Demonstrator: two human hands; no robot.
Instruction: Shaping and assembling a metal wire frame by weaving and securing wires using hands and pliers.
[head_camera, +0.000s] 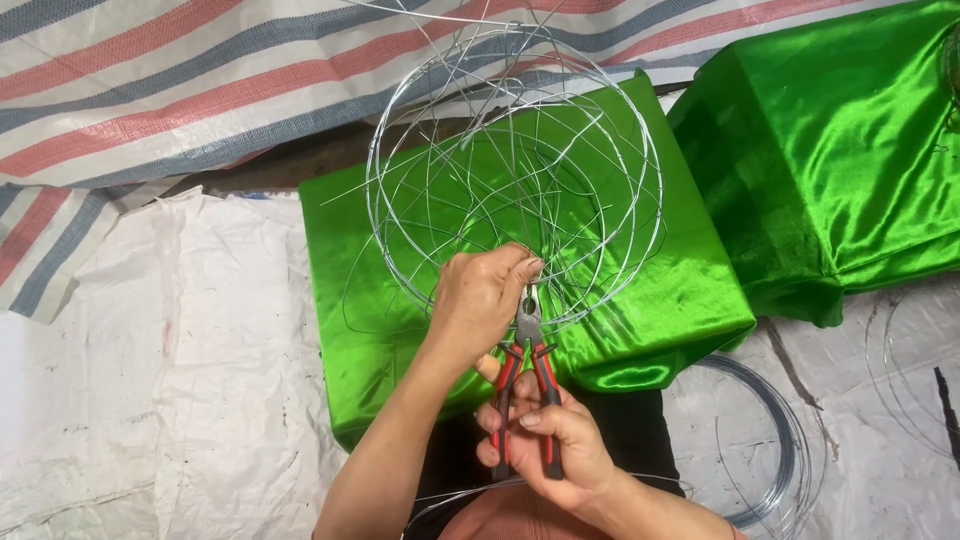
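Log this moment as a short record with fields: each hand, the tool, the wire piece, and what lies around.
left hand: pinches wires at the near rim of the wire frame
right hand: grips the handles of the pliers
pliers: red and black handles, nose up at the wires by the left fingers
wire frame: round cage of thin silvery wire, over the green cloth
surface: white sheet under everything
nearby: wire coil at right, striped tarp behind

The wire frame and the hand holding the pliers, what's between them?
In the head view, the pliers and the left hand pinching the wire frame lie between it and the right hand.
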